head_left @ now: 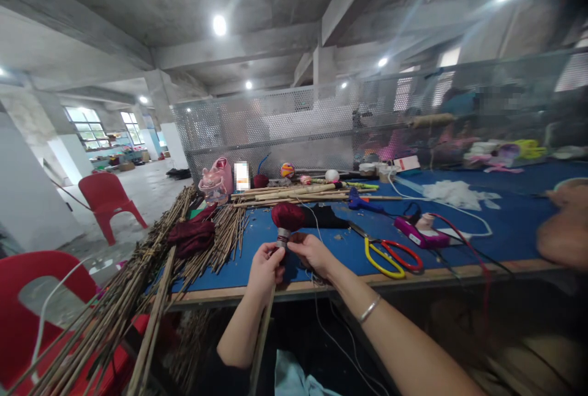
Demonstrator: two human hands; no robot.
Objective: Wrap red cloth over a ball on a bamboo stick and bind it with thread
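A ball of dark red cloth (pixel 288 216) tops a thin stick (pixel 263 338), and a grey wrapping (pixel 283 235) binds its neck. My left hand (pixel 266 266) is closed around the stick just below that wrapping. From the other side, my right hand (pixel 313 253) pinches at the wrapped neck; its fingertips partly hide what they grip there. Black cloth (pixel 325 216) lies just behind my right hand. To the right rest scissors (pixel 390 256) with one yellow and one red handle. A blue glue gun (pixel 362 201) lies beyond them.
Bundled sticks (pixel 133 289) and dark red cloth (pixel 193 234) cover the table's left end. A purple power strip (pixel 420 234) with trailing cables and white scraps (pixel 459 194) lie right. Another person's blurred hand (pixel 563 231) is at the far right. A mesh screen (pixel 275 130) stands behind.
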